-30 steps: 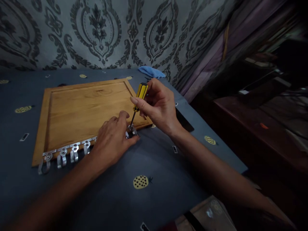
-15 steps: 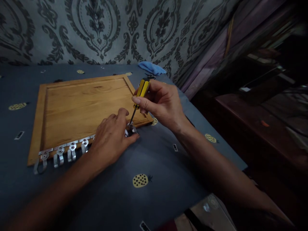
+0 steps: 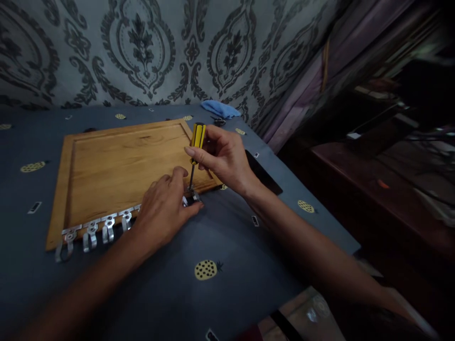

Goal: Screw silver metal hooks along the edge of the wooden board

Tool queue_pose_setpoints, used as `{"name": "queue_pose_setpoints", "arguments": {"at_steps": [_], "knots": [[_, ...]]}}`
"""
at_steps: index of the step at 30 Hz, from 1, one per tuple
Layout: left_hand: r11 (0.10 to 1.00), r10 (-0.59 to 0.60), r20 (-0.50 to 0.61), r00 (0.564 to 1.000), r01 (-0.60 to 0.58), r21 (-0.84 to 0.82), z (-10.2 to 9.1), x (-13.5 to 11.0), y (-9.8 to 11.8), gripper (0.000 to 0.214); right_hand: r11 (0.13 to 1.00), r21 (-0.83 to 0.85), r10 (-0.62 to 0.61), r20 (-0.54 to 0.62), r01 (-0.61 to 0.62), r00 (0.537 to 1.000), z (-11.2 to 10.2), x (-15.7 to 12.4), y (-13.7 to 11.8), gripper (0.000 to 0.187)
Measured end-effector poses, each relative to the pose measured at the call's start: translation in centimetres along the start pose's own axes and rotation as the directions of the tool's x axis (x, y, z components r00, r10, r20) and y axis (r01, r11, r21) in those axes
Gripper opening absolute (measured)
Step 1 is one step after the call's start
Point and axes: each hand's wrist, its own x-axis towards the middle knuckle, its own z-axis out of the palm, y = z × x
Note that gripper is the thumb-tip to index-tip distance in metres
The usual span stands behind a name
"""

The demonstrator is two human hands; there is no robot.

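Observation:
A wooden board [image 3: 117,166] lies on a dark blue tablecloth [image 3: 220,246]. Along its near edge runs a metal strip of hooks [image 3: 95,229]. My left hand [image 3: 165,208] rests on the strip's right end, fingers pressed down and pinching a hook bracket [image 3: 192,196]. My right hand [image 3: 222,156] grips a yellow-and-black screwdriver [image 3: 196,142] nearly upright, its tip set into the bracket beside my left fingertips.
A blue cloth [image 3: 218,109] lies at the table's far corner by the patterned wall. A flat black object [image 3: 263,173] sits right of my right wrist. The table's right edge drops toward dark wooden furniture [image 3: 373,189]. Pineapple prints [image 3: 205,269] dot the cloth.
The screwdriver handle has swung from a rightward tilt to nearly upright, with my right hand shifting slightly left. My left hand stays on the bracket.

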Motion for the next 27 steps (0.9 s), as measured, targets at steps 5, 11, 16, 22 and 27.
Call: {"name": "queue_pose_setpoints", "arguments": {"at_steps": [5,11,16,22,27], "knots": [[1.0,0.022,-0.037,0.999,-0.022,-0.015,0.1,-0.1,-0.1,0.049,1.0,0.031,0.001,0.027,-0.001,1.0,-0.3,-0.3,-0.5,0.045],[0.998,0.032,-0.041,0.999,-0.034,-0.046,0.2,-0.2,-0.2,0.049,0.998,-0.006,-0.056,-0.183,0.055,0.982,-1.0,-1.6,-1.9,0.039],[0.998,0.005,-0.022,1.0,-0.006,-0.057,0.0,-0.2,-0.1,0.048,0.996,-0.082,-0.036,-0.135,0.025,0.99,-0.9,-2.1,-1.3,0.041],[0.999,-0.018,0.008,1.0,0.018,-0.05,-0.2,-0.2,0.2,0.05,0.982,-0.187,-0.064,-0.12,0.041,0.991,-0.8,-2.2,-0.8,0.043],[0.998,-0.036,0.031,0.999,0.038,-0.045,-0.4,0.0,0.4,0.05,0.967,-0.249,-0.071,-0.043,0.058,0.997,-1.0,-2.2,-0.5,0.041]]}}
